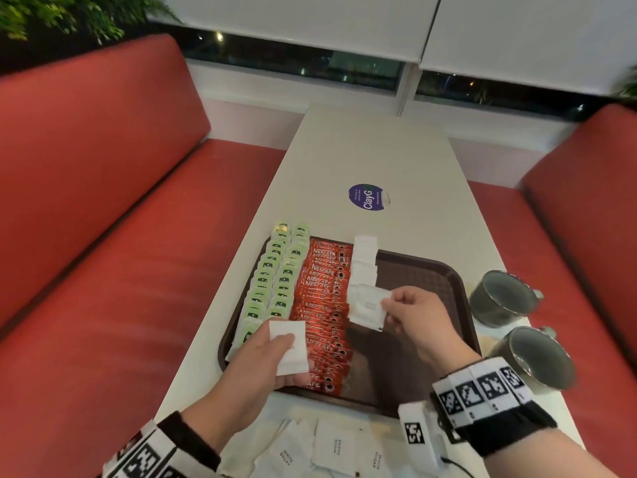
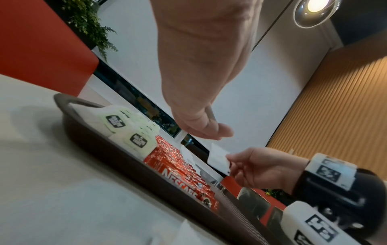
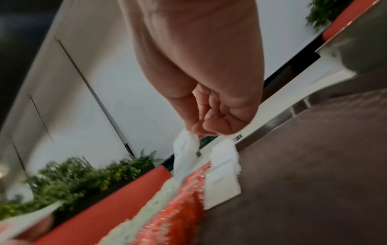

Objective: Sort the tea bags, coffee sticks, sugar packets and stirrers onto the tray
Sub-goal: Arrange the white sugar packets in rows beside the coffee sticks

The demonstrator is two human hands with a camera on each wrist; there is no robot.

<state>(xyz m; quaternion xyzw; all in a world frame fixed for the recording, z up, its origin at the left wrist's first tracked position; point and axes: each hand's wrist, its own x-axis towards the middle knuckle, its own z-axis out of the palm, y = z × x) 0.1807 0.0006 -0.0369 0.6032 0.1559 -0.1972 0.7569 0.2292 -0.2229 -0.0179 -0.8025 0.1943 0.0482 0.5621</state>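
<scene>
Our right hand (image 1: pixel 418 317) pinches a sugar packet (image 1: pixel 366 307) to extend the sugar row (image 1: pixel 364 262) ahead; our left hand (image 1: pixel 272 365) grips spare packets (image 1: pixel 287 346) as stock.

Two dark grey ceramic mugs (image 1: pixel 501 298) (image 1: pixel 537 357) sit right on the pale desk (image 1: pixel 372 150), round purple sticker (image 1: pixel 368 197) beyond, red upholstered benches (image 1: pixel 103 201) flanking.

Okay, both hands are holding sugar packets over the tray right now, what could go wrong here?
The right hand pinches its sugar packet only by one corner, so it may slip or land crooked on the white row. The left hand holds its packet above the coffee sticks; a drop there would mix the sorts.
</scene>
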